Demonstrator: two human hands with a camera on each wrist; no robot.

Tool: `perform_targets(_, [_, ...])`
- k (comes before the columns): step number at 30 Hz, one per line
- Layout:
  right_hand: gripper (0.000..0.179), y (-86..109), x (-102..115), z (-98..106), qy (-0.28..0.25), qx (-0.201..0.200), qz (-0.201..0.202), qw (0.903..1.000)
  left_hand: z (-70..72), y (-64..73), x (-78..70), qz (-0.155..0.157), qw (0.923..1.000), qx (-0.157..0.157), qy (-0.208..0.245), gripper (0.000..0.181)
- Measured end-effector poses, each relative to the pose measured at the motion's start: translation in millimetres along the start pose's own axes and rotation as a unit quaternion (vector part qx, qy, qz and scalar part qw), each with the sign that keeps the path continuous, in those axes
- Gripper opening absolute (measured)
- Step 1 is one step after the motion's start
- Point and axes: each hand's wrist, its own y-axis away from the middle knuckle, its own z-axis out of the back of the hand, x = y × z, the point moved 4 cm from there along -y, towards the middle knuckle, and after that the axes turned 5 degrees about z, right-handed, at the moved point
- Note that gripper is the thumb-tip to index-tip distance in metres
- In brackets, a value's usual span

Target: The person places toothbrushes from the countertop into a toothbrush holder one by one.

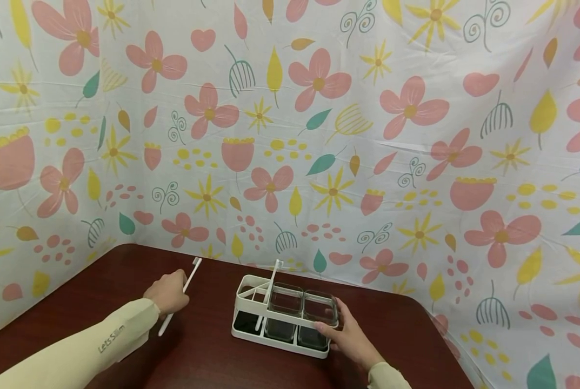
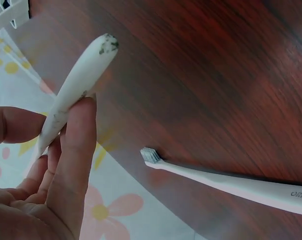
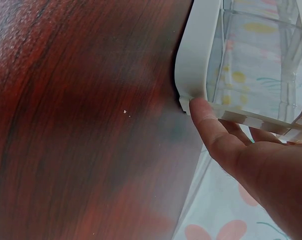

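My left hand pinches a white toothbrush by its handle, bristle end pointing away. Close up in the left wrist view, dark specks mark the end of this handle. Another white toothbrush lies on the table there; the head view does not show it. My right hand grips the right end of a white toothbrush holder, thumb at its front edge and fingers behind. Two clear cups sit in the holder. A third toothbrush stands in its left section, slightly tilted.
The holder stands on a dark red-brown wooden table. A flower-patterned curtain hangs along the table's far and left edges. Tiny white crumbs lie on the table near the holder in the right wrist view.
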Motion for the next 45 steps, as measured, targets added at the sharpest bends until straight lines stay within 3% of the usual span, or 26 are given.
perform_targets(14, [0.095, 0.9, 0.8, 0.2, -0.006, 0.002, 0.002, 1.0000, 2.4, 4.2, -22.0, -0.008, 0.9990, -0.030, 0.032, 0.027])
perform_targets(31, [0.094, -0.5, -0.9, 0.2, -0.009, -0.004, 0.001, 0.9999, 5.6, 10.7, -39.1, -0.016, 0.9969, -0.028, 0.072, 0.027])
perform_targets(45, [0.091, 0.5, 0.1, -1.8, -0.014, -0.013, 0.004, 0.9998, -6.0, 24.0, -80.9, -0.053, 0.9906, -0.034, 0.121, 0.022])
